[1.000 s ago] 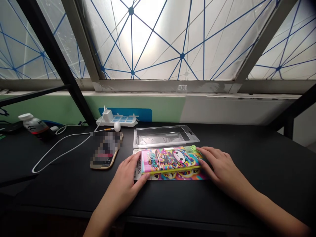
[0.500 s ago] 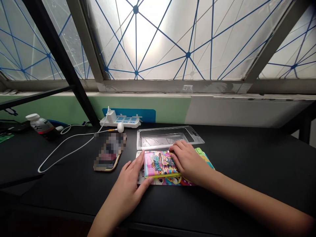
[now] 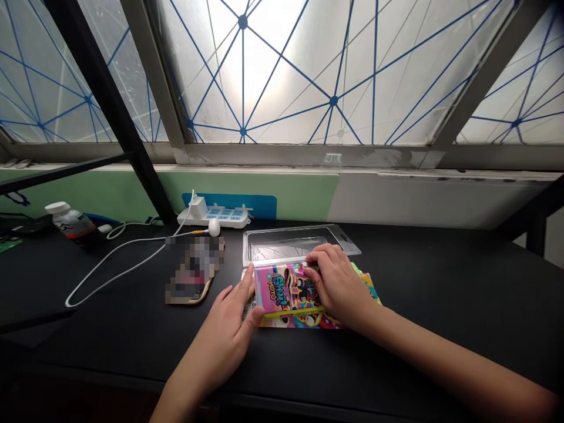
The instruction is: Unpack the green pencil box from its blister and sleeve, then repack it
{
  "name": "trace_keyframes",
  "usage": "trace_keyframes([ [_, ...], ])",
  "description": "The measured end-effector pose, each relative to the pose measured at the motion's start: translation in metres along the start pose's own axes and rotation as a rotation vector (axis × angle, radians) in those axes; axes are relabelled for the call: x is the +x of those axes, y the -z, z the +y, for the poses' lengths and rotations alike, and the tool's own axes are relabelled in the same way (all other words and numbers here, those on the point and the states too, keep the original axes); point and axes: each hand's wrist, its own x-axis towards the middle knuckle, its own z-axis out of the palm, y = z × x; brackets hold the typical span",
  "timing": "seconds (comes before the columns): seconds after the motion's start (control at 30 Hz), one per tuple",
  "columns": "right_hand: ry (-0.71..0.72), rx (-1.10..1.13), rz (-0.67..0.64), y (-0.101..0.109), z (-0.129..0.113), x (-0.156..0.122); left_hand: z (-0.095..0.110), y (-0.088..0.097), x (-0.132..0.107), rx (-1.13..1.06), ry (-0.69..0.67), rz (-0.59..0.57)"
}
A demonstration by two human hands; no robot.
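A flat case [image 3: 288, 288] with a pink cartoon print and a yellow-green edge lies on a colourful printed card [image 3: 304, 321] on the black desk. My left hand [image 3: 231, 323] braces the case's left end, index finger at the far corner and thumb at the near corner. Curled over the right part of the case, my right hand [image 3: 339, 282] grips its top with thumb and fingers, hiding that part. The case's upper face looks slightly raised. Just behind it sits a clear plastic blister shell [image 3: 286, 249].
Left of my hands lies a phone [image 3: 196, 273] with a blurred screen. A white cable [image 3: 94, 267] loops beside it from a power strip [image 3: 215, 218] at the wall. Farther left stands a bottle with a white cap [image 3: 73, 226]. A black slanted post [image 3: 110, 106] rises at the left.
The case's upper face has tilted up a little and shifted slightly left. My right fingers have risen with it, and my left hand has moved slightly left along with the case.
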Motion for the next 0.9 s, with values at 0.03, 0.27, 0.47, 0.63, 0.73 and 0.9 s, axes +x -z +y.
trace_keyframes([
  [0.03,0.032,-0.004,0.037,0.005,-0.002,-0.002,0.000,0.001,0.000,-0.014,-0.008,-0.007],
  [0.27,0.265,0.218,-0.169,0.075,-0.006,-0.050,-0.007,0.007,-0.006,-0.098,0.102,-0.052],
  [0.47,-0.156,0.219,-0.405,0.085,0.060,-0.108,-0.013,0.002,-0.004,0.005,0.136,-0.071],
  [0.63,-0.413,0.252,-0.455,0.074,0.078,-0.114,-0.013,0.003,-0.007,-0.045,0.127,-0.033],
  [0.73,-0.474,0.271,-0.352,0.072,0.069,-0.101,-0.015,0.006,-0.011,-0.215,0.137,-0.003],
  [0.9,-0.524,0.282,-0.315,0.067,0.060,-0.094,-0.019,0.003,-0.011,-0.342,0.079,0.045],
])
